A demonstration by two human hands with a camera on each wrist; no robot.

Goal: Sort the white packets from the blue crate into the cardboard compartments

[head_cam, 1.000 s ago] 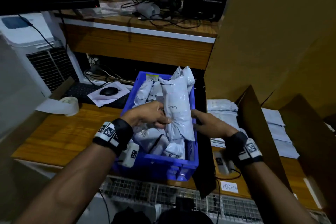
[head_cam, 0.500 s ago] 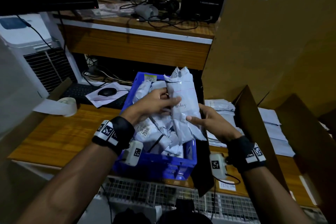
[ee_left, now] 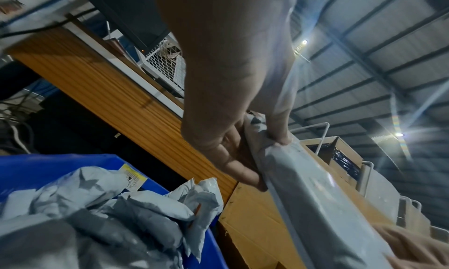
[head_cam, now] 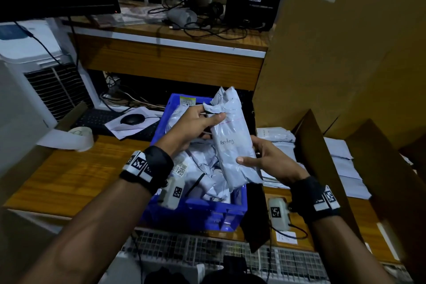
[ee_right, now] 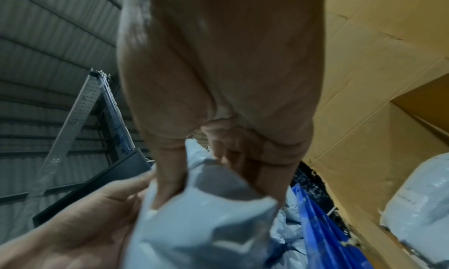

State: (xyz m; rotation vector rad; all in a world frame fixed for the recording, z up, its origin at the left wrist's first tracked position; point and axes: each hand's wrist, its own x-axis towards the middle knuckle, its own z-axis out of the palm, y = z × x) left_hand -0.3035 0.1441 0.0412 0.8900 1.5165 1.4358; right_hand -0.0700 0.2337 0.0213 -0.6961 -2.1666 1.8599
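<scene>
Both hands on one long white packet (head_cam: 232, 143), lifted clear above the blue crate (head_cam: 196, 212). Left hand (head_cam: 191, 127) grips the upper end, thumb on the front and fingers curled behind; right hand (head_cam: 265, 161) holds the lower part, thumb on the front face w/ fingers wrapped at the back. Between the two grips the packet's face reads "Pending" in handwriting, so this looks like the read-the-label step before placing.

Progress, as a judgement: partway, prob. nearer start than end. Below the left grip the crate still holds a crumpled heap of other packets (head_cam: 202, 168), count unclear. Right of the right grip, the nearest cardboard compartment (head_cam: 320, 159) already has flat packets (head_cam: 276, 136) stacked in it, and the next one over holds white sheets or packets too, can't tell which.

Left to do: drop this one in its compartment, then work thru the rest of the crate. A small label on the desk (head_cam: 57, 168) edge under the right wrist is too blurred to read fully.
</scene>
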